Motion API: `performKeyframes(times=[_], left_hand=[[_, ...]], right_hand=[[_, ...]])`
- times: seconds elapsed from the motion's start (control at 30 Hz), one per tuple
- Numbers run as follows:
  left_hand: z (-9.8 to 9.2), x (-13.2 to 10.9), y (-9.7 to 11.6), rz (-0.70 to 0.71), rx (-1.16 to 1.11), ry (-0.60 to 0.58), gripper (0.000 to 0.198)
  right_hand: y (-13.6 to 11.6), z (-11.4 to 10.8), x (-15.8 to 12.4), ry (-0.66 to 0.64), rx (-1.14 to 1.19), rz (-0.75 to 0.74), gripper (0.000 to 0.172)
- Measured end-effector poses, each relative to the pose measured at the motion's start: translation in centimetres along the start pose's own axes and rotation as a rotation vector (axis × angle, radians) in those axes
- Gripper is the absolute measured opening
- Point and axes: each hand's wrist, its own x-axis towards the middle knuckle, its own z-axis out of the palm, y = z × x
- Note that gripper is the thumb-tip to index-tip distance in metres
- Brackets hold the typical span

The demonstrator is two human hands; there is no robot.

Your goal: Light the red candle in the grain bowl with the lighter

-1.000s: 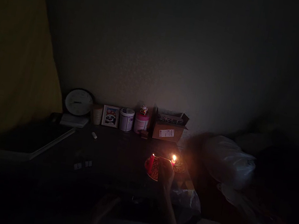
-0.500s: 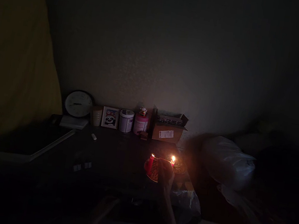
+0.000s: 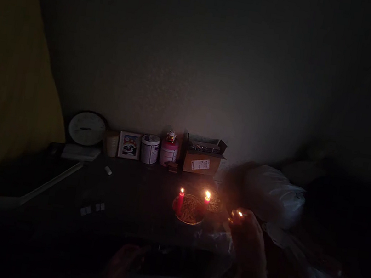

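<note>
Two red candles burn on a round plate: the left candle and the right candle both stand upright with flames. My right hand is raised to the right of the plate, its fingers closed around something small with a flame at the fingertips; the thing itself is too small and dark to name. Low in the view, near the table's front edge, my left hand is dim and blurred, and its fingers cannot be made out clearly.
Along the wall stand a round clock, a panda picture, a white tin, a pink-lidded tin and an open cardboard box. A plastic bag lies at the right. Small white pieces lie on the dark table.
My right hand has moved right, away from the plate, and a small flame now shows at its fingers. The left candle's flame looks taller. The view has shifted slightly right.
</note>
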Motion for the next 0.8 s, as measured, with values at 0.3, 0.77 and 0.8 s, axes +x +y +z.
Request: performKeyframes(times=[0.3, 0.77, 0.8], left_hand=[[-0.2, 1.5, -1.3, 0.003, 0.036, 0.060, 0.042], [-0.6, 1.9, -1.4, -0.053, 0.004, 0.018, 0.040], [-0.6, 1.9, -1.4, -0.047, 0.013, 0.017, 0.039]], right_hand=[[5.1, -4.8, 1.3, 0.101, -0.019, 0.246, 0.031], [13.3, -0.8, 3.9, 0.128, -0.167, 0.265, 0.034], [13.7, -0.3, 4.5, 0.137, -0.154, 0.267, 0.035]])
